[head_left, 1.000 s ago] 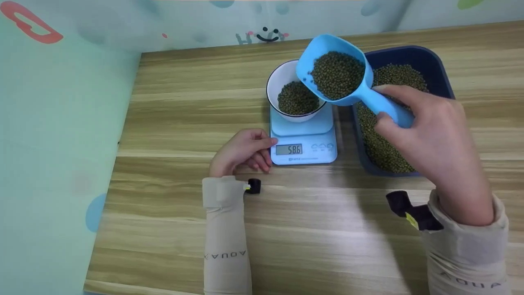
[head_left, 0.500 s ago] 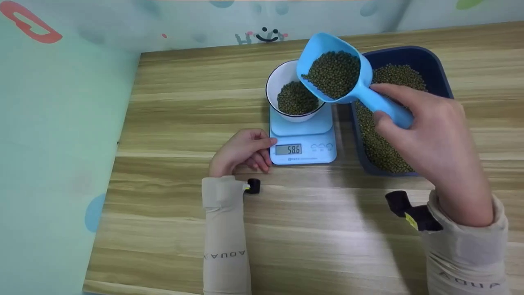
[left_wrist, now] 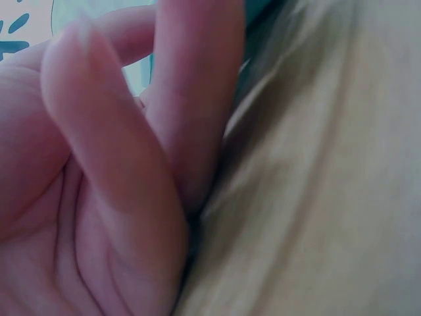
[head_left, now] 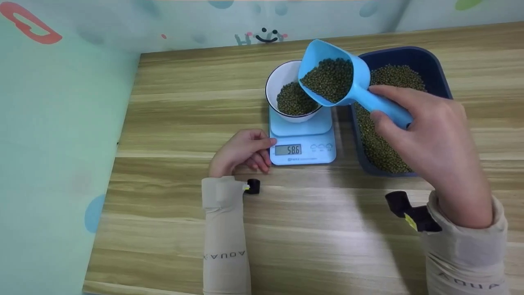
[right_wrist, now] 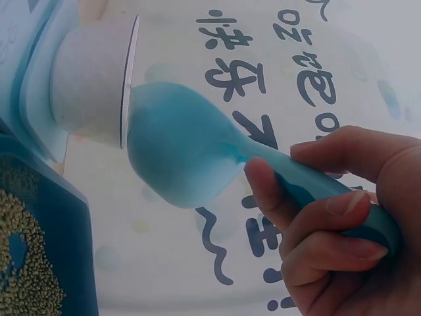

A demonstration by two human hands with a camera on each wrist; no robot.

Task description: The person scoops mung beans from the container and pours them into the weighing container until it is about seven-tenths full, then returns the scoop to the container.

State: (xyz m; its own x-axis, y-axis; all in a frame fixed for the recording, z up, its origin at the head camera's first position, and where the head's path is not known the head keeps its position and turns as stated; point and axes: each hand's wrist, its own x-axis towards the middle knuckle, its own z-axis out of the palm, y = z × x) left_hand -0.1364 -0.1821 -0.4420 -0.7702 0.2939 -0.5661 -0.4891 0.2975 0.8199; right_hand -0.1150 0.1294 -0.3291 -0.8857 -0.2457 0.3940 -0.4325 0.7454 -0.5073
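Note:
My right hand grips the handle of a blue scoop, which is heaped with small greenish-brown beans, likely mung beans. Its lip tilts over the right rim of a white bowl holding a mound of the same beans. The right wrist view shows the underside of the scoop against the bowl's rim, the fingers wrapped about the handle. Under the bowl is a light-blue kitchen scale reading 58.6. Loosely bent, my left hand rests its thumb on the scale's left edge; its lower fingers lie beside it.
A dark-blue tub of beans stands right of the scale, partly beneath the right hand and scoop. All of it sits on a wood-grain table, with a printed wall covering behind and at the left.
The scoop has tipped further toward the bowl and dipped slightly, and the beans in it have slid to its lip. The left hand, the bowl and the displayed reading stay the same.

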